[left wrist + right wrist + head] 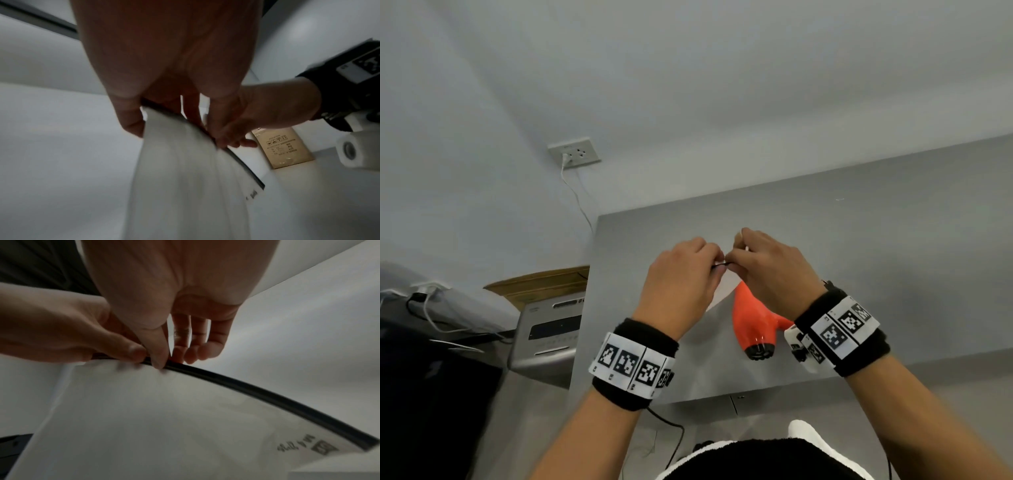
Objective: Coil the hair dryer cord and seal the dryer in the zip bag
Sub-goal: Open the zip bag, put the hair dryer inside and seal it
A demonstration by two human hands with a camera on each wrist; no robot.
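Pinching the black zip strip (pixel 246 389) of the white zip bag (pixel 144 410), left grip (pixel 681 274) and right grip (pixel 770 270) met thumb-to-finger, bag held clear of the surface (pixel 893 257). Orange hair dryer (pixel 751 318) lay below on the surface, seemingly unbagged; its cord unseen. Judged step: opening the mouth. Best take one lip each, peel apart evenly, widen fully before loading.

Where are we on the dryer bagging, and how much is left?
Done: nothing confirmed; the cord is out of sight. In hand: left hand and right hand pinch the black zip strip of the zip bag. Left: the hair dryer lies on the table, seemingly outside the bag; insert it, then seal.
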